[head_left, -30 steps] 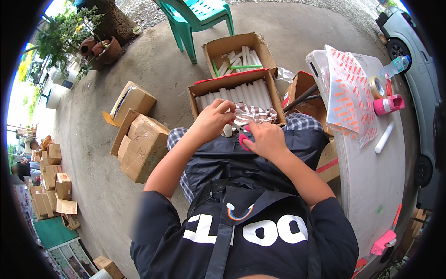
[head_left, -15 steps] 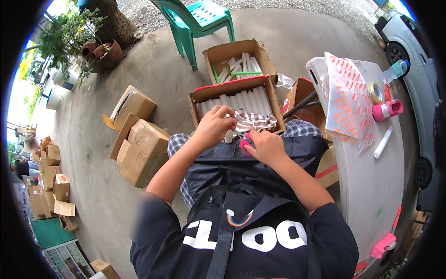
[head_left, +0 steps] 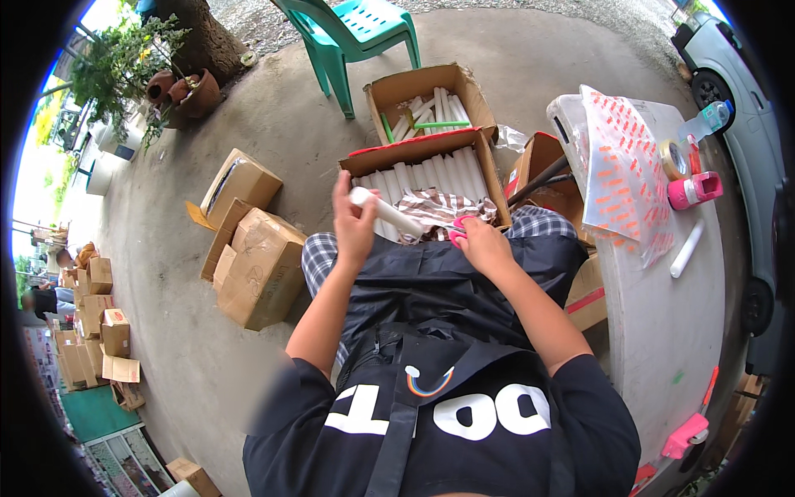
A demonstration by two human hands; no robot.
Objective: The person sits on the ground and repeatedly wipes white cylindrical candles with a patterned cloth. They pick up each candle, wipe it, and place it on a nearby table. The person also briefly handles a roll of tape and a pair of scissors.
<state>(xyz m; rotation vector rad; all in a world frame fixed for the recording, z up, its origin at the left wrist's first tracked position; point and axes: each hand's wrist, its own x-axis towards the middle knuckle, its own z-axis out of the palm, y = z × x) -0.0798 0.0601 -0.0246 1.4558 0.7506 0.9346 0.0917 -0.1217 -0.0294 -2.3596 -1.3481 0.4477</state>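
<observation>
My left hand (head_left: 354, 225) is closed around one end of a white candle-like stick (head_left: 389, 214), whose rounded end points up toward the left. Its other end slants down to the right over the near edge of a cardboard box (head_left: 494, 186). In my right hand (head_left: 485, 248) is a pair of scissors with pink handles (head_left: 457, 238), the blades pointing left beside a crumpled brown-and-white striped wrapper (head_left: 439, 207). Rows of similar white sticks (head_left: 447, 172) fill the box in front of my lap.
Behind stands a second open carton (head_left: 381, 93) with more white sticks and green strips. A table (head_left: 662, 331) at my right holds plastic bags (head_left: 617, 166), a tape roll (head_left: 672, 160), a pink dispenser (head_left: 694, 191) and a loose white stick (head_left: 687, 248). Cartons (head_left: 261, 265) lie left; a green chair (head_left: 364, 33) stands ahead.
My left hand has moved left and turned, raising the white stick from near my lap to a slant over the box. My right hand has shifted slightly up and right with the scissors.
</observation>
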